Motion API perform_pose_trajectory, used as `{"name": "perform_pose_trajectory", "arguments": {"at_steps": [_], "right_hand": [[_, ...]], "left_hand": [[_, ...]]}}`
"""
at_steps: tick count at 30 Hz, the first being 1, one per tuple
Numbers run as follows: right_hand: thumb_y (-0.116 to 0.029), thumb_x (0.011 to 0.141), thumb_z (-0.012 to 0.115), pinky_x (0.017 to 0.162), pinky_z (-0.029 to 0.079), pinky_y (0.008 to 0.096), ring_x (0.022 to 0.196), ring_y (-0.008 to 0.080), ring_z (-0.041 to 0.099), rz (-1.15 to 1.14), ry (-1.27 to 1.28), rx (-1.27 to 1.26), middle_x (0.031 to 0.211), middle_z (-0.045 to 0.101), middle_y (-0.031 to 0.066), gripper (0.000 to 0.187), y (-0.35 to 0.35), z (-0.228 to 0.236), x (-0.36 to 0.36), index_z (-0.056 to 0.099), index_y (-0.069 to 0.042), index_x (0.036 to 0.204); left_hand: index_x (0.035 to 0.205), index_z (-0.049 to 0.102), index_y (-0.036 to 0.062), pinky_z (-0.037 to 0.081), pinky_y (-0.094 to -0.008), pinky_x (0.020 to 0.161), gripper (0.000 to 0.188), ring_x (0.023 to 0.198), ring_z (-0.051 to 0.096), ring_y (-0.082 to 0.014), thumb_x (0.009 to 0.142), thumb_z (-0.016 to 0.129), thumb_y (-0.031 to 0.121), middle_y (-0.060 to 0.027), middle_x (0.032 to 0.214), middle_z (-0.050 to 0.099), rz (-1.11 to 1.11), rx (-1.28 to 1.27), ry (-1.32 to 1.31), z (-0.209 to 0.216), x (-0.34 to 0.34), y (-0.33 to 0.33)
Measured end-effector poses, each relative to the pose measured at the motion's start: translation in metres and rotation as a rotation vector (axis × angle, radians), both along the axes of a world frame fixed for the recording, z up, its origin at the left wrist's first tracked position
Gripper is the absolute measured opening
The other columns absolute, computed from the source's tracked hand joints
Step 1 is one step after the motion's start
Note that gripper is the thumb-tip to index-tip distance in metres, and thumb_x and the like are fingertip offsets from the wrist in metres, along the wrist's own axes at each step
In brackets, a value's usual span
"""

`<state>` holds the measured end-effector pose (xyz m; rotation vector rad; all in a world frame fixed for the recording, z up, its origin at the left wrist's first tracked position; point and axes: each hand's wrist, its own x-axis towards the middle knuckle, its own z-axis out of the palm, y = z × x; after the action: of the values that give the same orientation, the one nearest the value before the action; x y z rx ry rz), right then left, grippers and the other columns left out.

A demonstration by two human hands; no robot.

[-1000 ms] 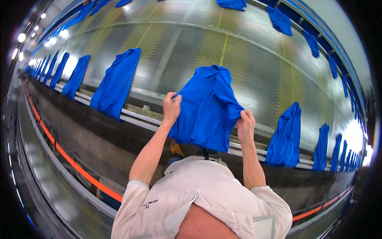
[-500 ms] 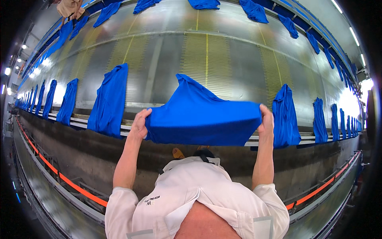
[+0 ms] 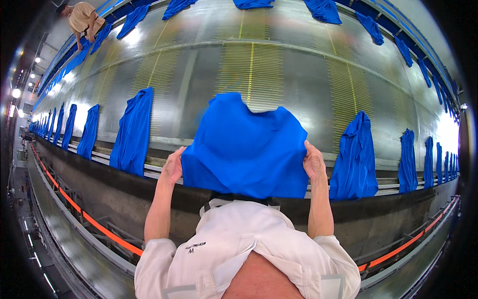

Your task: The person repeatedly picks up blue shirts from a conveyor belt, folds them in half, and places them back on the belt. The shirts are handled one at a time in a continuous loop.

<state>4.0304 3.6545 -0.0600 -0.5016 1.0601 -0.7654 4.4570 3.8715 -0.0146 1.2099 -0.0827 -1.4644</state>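
A blue shirt [image 3: 244,149] is stretched between my hands over the near edge of a long printing table. Its scooped neckline points away from me, and its lower part hangs toward my waist. My left hand [image 3: 173,165] is closed on the left side edge of the fabric. At the opposite edge, my right hand [image 3: 314,162] grips the cloth with bent fingers. How much of the cloth touches the table below, I cannot tell.
Blue cloth pieces drape over the near rail on my left [image 3: 133,132] and right [image 3: 356,157]. More hang along the far edge. Yellow ruled bands [image 3: 251,70] cross the metal tabletop [image 3: 199,99]. A co-worker [image 3: 82,22] stands far left. Orange rails [image 3: 94,222] run behind me.
The shirt has spread out from a folded-over shape, its neckline now showing. My hands have come closer together, the right one moving leftward. The co-worker shows more fully at the far left.
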Motion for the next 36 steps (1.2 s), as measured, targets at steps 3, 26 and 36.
{"name": "perform_pose_trajectory", "arguments": {"at_steps": [3, 26, 36], "right_hand": [[-0.018, 0.080, 0.075, 0.070, 0.047, 0.0277, 0.075, 0.0087, 0.057, 0.152, 0.197, -0.006, 0.082, 0.063, -0.0025, 0.018, 0.005, 0.004, 0.002, 0.064, -0.011, 0.093], [-0.017, 0.093, 0.064, 0.068, 0.047, 0.0227, 0.072, 0.0069, 0.056, -0.318, 0.257, -0.385, 0.081, 0.063, 0.0004, 0.012, 0.021, 0.064, 0.017, 0.063, -0.004, 0.093], [-0.019, 0.094, 0.062, 0.064, 0.046, 0.0220, 0.069, 0.0061, 0.054, -0.233, 0.177, -0.454, 0.080, 0.061, -0.0014, 0.013, -0.082, 0.070, 0.054, 0.060, -0.006, 0.094]], "left_hand": [[0.106, 0.065, 0.0023, 0.054, -0.0323, 0.083, 0.030, 0.089, 0.067, -0.0158, 0.091, 0.063, 0.028, -0.0080, 0.099, 0.070, -0.077, 0.077, 0.009, -0.023, 0.029, -0.021], [0.094, 0.061, 0.0073, 0.050, -0.0226, 0.070, 0.013, 0.074, 0.060, -0.0070, 0.094, 0.062, 0.020, -0.0006, 0.087, 0.065, 0.114, -0.077, -0.285, 0.029, 0.031, -0.060], [0.100, 0.057, 0.0080, 0.050, -0.0245, 0.079, 0.015, 0.087, 0.059, -0.0091, 0.097, 0.057, 0.022, -0.0023, 0.095, 0.063, 0.208, -0.254, -0.286, 0.029, 0.061, -0.128]]}}
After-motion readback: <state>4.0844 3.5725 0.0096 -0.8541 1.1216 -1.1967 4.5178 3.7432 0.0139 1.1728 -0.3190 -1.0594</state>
